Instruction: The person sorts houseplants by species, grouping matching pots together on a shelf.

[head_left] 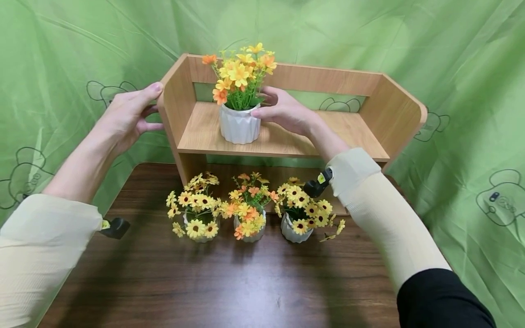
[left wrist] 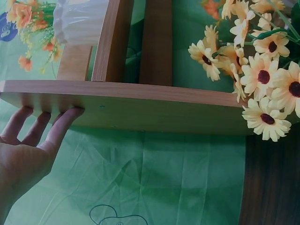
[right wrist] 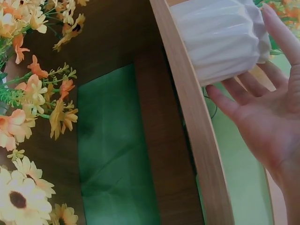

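A white fluted pot of yellow and orange artificial flowers (head_left: 239, 125) stands upright on the upper board of a wooden desktop shelf (head_left: 295, 141), toward its left side. My right hand (head_left: 289, 111) holds this pot from the right, thumb at the front rim and fingers around the back. In the right wrist view the fingers reach along the white pot (right wrist: 220, 40). My left hand (head_left: 127, 114) rests its extended fingers against the outside of the shelf's left side panel (head_left: 174, 98). The left wrist view shows those fingertips touching the panel (left wrist: 164, 105).
Below, three more white pots stand in a row: yellow daisies (head_left: 201, 202) left, orange-yellow flowers (head_left: 248, 209) in the middle, yellow daisies (head_left: 301, 212) right. They are on the dark wooden table (head_left: 229, 282) at the shelf's lower front. A green curtain (head_left: 463, 68) hangs behind.
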Tool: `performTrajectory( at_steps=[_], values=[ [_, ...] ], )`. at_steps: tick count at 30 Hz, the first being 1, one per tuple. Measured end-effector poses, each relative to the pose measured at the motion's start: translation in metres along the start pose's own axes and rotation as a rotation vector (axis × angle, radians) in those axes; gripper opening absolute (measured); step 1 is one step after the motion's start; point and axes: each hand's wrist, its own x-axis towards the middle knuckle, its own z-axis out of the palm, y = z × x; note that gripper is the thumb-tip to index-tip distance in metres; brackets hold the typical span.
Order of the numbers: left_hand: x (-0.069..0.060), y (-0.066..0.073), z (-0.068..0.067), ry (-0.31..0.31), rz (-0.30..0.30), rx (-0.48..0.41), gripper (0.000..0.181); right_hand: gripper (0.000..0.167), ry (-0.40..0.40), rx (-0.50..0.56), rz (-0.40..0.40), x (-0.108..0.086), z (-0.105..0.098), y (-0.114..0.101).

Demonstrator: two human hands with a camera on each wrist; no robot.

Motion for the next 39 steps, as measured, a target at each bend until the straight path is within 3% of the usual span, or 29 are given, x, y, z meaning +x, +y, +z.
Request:
performTrajectory(
  at_steps=[3,9,19,30,39],
  values=[
    [0.0,0.0,0.0,0.001,0.0,0.001,0.041,0.096,0.007,0.007,0.012,-0.004,-0.004,-0.002],
    [0.0,0.0,0.0,0.004,-0.001,-0.004,0.043,0.087,-0.017,0.014,-0.025,-0.016,-0.014,-0.003],
    [-0.003,-0.001,0.0,-0.006,0.011,0.014,0.04,0.067,-0.042,0.041,-0.171,-0.04,-0.03,-0.004],
    [-0.002,-0.001,0.0,-0.012,0.016,-0.015,0.035,0.067,-0.038,0.062,-0.259,-0.067,-0.02,-0.009],
    [-0.001,-0.002,0.002,-0.017,0.006,0.001,0.04,0.066,0.041,0.099,-0.32,-0.086,-0.012,-0.007]
  ],
)
